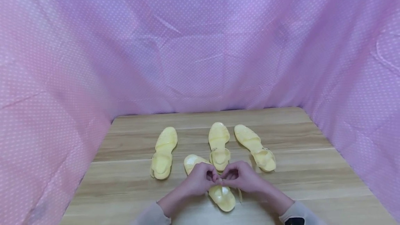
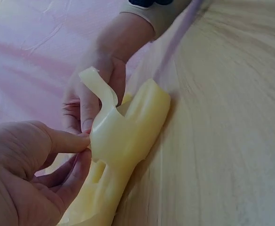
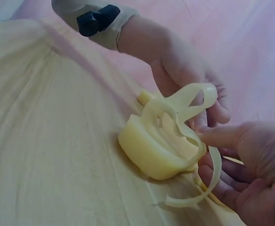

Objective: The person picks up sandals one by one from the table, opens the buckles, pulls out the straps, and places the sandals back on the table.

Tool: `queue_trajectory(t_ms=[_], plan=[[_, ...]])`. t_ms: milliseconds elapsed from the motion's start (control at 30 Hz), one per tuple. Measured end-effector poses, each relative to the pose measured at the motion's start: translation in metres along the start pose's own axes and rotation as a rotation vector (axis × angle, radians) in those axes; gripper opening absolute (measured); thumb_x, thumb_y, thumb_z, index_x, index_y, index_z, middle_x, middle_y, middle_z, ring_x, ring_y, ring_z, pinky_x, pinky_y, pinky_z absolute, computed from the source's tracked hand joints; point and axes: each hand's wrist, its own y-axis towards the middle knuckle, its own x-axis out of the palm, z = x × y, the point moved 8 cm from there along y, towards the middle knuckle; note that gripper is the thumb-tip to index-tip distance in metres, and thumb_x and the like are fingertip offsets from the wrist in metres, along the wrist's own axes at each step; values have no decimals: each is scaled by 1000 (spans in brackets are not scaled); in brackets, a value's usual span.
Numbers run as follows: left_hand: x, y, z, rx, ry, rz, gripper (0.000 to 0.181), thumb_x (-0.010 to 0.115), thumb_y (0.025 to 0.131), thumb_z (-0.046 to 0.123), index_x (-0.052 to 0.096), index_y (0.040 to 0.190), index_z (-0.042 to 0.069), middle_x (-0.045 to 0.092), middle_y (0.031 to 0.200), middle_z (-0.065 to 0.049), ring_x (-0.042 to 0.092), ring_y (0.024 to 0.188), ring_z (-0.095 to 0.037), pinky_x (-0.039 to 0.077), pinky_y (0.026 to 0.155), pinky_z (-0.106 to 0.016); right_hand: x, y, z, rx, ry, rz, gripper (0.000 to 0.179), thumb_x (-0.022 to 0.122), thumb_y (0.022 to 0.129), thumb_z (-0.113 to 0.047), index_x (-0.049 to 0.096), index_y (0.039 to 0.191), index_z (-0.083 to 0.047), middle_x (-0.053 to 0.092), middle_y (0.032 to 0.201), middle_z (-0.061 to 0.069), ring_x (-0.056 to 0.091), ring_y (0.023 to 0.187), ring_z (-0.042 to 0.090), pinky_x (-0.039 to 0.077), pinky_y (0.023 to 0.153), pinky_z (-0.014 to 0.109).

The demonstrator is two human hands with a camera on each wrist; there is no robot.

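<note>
The yellow sandal (image 1: 222, 200), smooth and glossy like soft plastic, lies on the wood-grained desk (image 1: 125, 190), close before the person. The left hand (image 1: 199, 180) and the right hand (image 1: 245, 177) pinch at its thin heel strap, their fingertips (image 2: 75, 142) meeting. A ribbon-like strap end (image 3: 216, 172) curves free. The hands hide the sandal's middle; the exact pinched place is difficult to see.

- A pale yellow plastic sandal (image 3: 151, 150) sits on the flat, light brown wooden worktop (image 3: 52, 141).
- The bare right hand (image 3: 250, 169) has its grip on the sandal's side.
- A long, thin yellow plastic strap (image 3: 216, 165) curls down by the fingers.
- The bare left hand (image 3: 189, 70) is just behind, with a cream cloth sleeve (image 3: 71, 9).
- Pink cloth (image 3: 255, 56) hangs behind.
</note>
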Motion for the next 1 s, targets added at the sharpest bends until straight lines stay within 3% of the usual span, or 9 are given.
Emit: queue_trajectory(t_ms=[267,467,700,833,1000], plan=[[-1,-7,-1,57,27,21,34,79,94,4,53,71,7,80,92,-1,71,88,1,60,78,-15,6,2,-1,-52,23,-49,13,83,92,-20,73,98,-13,74,91,1,67,78,5,60,70,22],[0,-6,1,39,8,38,11,81,91,3,71,93,7,76,92,0,68,81,1,60,76,-15,6,1,1,-30,36,-24,14,83,92,-20,75,102,-12,76,94,3,69,81,6,62,73,24],[-6,2,11,56,126,36,11,82,91,3,81,102,6,80,91,-3,69,78,3,60,72,-15,0,2,3,42,50,32,21,86,89,-19,81,107,-8,81,94,5,71,79,6,62,71,22],[-4,-2,9,45,128,23,16,78,93,1,82,105,10,77,96,2,67,85,4,59,76,-14,1,-1,4,42,57,33,22,84,91,-19,82,110,-9,82,95,5,71,78,5,61,70,21],[-1,-8,8,93,114,74,21,75,92,-4,83,106,9,76,97,2,66,86,4,60,75,-13,2,-4,4,14,76,38,20,83,92,-17,82,109,-7,82,96,7,72,78,5,61,70,21]])
